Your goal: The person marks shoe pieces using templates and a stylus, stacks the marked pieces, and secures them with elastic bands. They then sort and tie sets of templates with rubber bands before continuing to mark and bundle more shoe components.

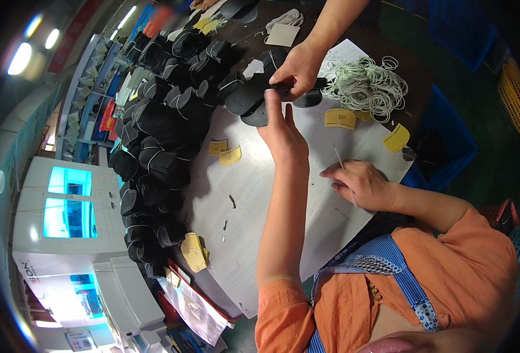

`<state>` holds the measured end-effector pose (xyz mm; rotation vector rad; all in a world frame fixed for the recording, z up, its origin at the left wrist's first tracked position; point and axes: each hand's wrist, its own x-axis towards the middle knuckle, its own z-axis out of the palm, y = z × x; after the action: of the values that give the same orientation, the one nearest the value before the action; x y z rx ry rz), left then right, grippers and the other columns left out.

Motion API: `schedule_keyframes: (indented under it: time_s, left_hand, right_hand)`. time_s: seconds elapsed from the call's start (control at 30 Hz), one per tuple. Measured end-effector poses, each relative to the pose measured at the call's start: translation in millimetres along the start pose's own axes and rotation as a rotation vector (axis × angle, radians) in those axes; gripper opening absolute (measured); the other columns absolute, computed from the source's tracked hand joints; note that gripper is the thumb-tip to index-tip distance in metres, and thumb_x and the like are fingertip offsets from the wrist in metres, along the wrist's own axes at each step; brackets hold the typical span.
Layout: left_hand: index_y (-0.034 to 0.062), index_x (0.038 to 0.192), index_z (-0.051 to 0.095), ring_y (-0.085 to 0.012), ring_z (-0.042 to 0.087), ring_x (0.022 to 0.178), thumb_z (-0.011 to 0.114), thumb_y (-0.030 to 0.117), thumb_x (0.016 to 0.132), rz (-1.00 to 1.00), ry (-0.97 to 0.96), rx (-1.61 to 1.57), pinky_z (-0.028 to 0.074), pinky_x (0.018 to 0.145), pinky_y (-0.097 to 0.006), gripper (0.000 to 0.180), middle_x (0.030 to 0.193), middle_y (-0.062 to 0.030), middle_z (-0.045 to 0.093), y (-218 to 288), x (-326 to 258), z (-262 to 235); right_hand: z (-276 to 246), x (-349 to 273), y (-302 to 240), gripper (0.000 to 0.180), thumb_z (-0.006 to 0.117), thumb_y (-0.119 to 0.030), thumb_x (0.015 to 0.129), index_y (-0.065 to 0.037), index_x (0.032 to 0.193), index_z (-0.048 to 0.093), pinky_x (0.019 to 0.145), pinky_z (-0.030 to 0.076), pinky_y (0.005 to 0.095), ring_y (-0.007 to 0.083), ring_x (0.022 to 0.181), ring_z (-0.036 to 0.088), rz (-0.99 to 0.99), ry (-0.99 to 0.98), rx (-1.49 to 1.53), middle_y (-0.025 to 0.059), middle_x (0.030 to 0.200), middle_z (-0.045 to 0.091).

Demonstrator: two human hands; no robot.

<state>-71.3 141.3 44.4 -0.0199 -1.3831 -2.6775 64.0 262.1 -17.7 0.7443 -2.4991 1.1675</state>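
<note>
Here, the right hand (361, 183) pinches a slim whitish stick (338, 156); beyond it, the left hand (283, 138) is clamped on flat, rounded black pieces (242, 100), which a co-worker's hand (300, 66) also grips. Right of that shared grip lie a curved yellow card (340, 119) and heaped pale-green loops (369, 88); left, banded black bundles (165, 117); farther left, a boxy white machine (104, 235).

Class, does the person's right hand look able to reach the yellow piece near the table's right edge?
Probably yes: the yellow piece lies nearby and nothing seems to block the right hand, though the thin stick it holds may hinder.
</note>
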Motion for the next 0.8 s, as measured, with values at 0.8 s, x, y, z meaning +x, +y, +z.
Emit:
schedule_keyframes:
  time_s: [0.8]
  left_hand:
    - [0.0033,0.114,0.062,-0.0203,0.07,0.085,0.062,0.009,0.091,-0.321,-0.206,-0.041,0.057,0.065,-0.032,0.024,0.103,-0.0084,0.07,62,-38,-145]
  right_hand:
    - [-13,38,11,0.041,0.063,-0.015,0.095,-0.003,0.133,0.055,0.092,0.05,0.0331,0.0195,0.112,0.062,0.166,0.141,0.289,0.0105,0.124,0.064]
